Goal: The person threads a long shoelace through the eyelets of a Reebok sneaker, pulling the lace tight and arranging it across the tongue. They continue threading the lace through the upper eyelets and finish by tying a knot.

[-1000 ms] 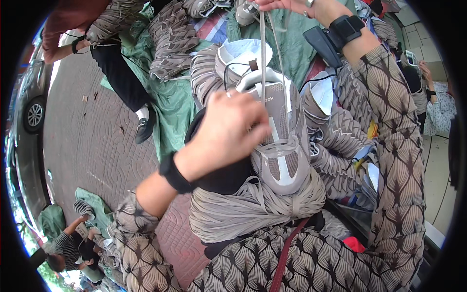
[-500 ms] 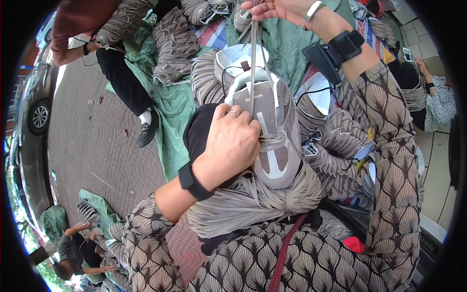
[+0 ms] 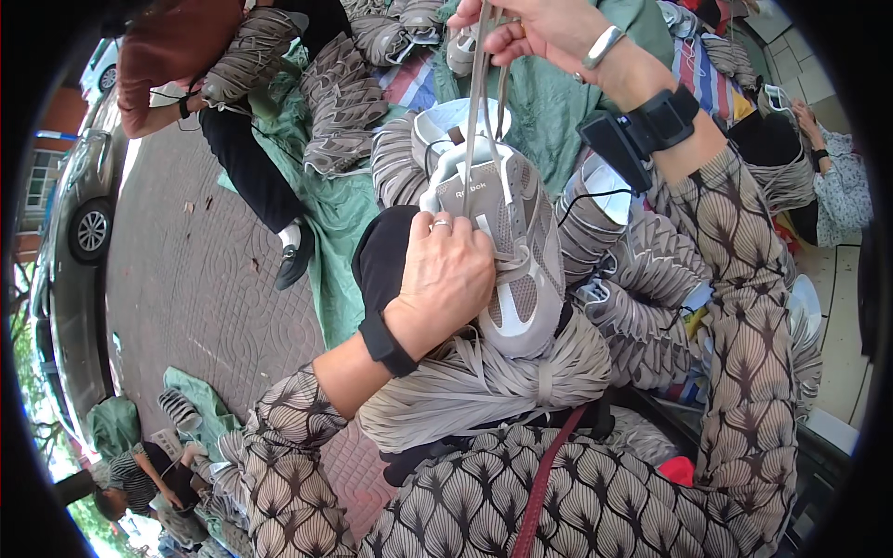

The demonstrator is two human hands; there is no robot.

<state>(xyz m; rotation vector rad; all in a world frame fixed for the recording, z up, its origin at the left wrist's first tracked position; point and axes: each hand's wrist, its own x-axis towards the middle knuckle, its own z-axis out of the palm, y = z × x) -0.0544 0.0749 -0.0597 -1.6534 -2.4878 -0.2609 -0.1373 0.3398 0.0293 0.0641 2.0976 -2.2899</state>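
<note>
A grey-beige sneaker [image 3: 521, 321] with white trim rests toe toward me on my lap. My left hand [image 3: 445, 270] is closed on its left side, knuckles up, its fingertips hidden against the upper. From the sneaker's eyelets, pale grey shoelaces [image 3: 477, 102] run up taut toward the top of the view. My right hand [image 3: 530, 37] pinches these laces above the heel, partly cut off by the picture's edge. Below the toe lies a thick bundle of loose grey shoelaces [image 3: 446, 395], tied round near its right end.
Stacked sneakers [image 3: 651, 251] stand to the right, with more stacks [image 3: 339, 102] at the far left on a green sheet [image 3: 339, 242]. A co-worker's leg [image 3: 246, 167] reaches in at the upper left. Another person's sleeve [image 3: 842, 191] shows at right. A car [image 3: 79, 242] is parked far left.
My right hand shows slightly lower, with the laces still in its fingers. My left hand keeps its hold on the sneaker. The whole view has shifted a little.
</note>
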